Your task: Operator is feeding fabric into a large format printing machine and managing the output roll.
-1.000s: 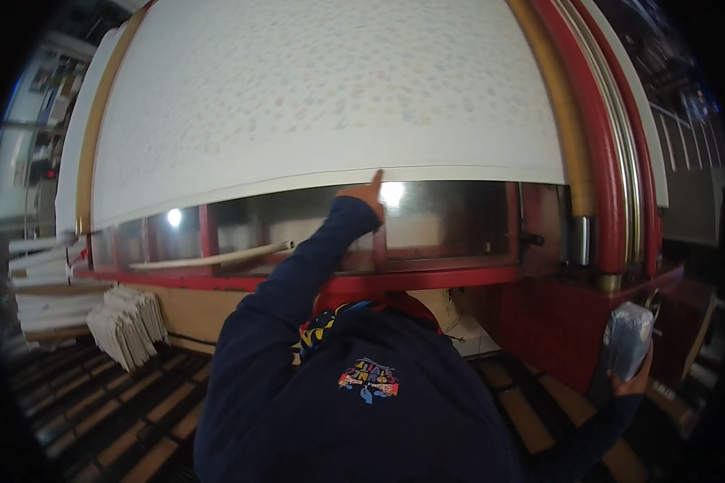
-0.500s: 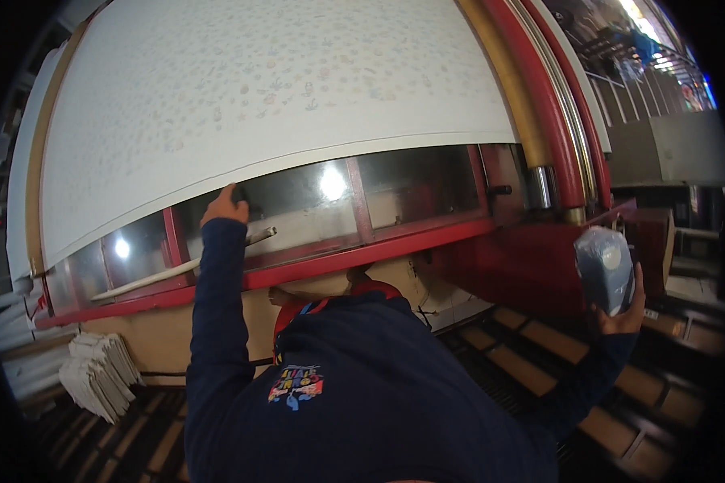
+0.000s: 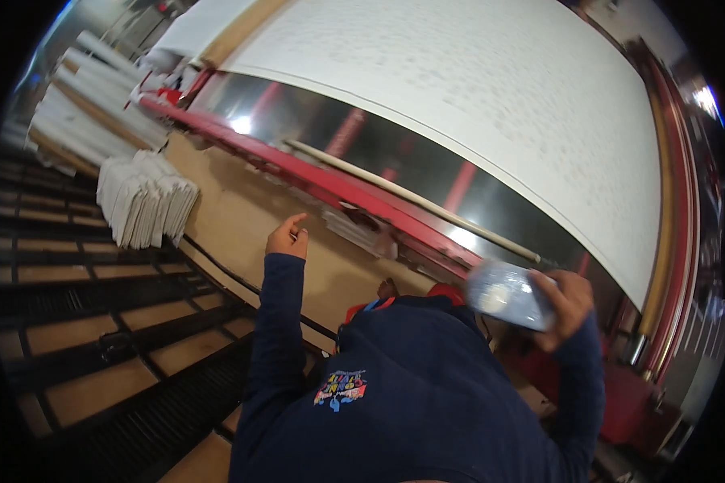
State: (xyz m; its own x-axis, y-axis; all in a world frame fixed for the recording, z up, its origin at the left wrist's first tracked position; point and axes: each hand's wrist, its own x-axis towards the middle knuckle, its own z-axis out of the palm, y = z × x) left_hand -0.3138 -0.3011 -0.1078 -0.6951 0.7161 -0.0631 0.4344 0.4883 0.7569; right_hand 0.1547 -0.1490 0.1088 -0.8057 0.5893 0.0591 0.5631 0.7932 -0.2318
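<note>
My right hand (image 3: 568, 310) grips a blue-grey package in clear plastic (image 3: 507, 296) with a pale round spot on it, held in front of my body at the right. My left hand (image 3: 288, 237) holds nothing; its index finger is stretched out and the other fingers are loosely bent. It hangs in the air over the tan floor, apart from the red machine frame (image 3: 298, 165). Beyond the frame lies a broad white sheet with faint small printed figures (image 3: 459, 88). A long pale rod (image 3: 411, 196) rests on the dark glossy panel under the sheet's edge.
Folded white cloth or paper (image 3: 147, 200) is stacked at the left, beside several long white rolls (image 3: 97, 105). Dark slatted racking (image 3: 97, 298) covers the lower left. Red and metal rollers (image 3: 685, 266) run along the right side of the machine.
The view has turned left. My left hand has come away from the sheet's front edge. My right hand has brought the package inward from the far right, closer to my body.
</note>
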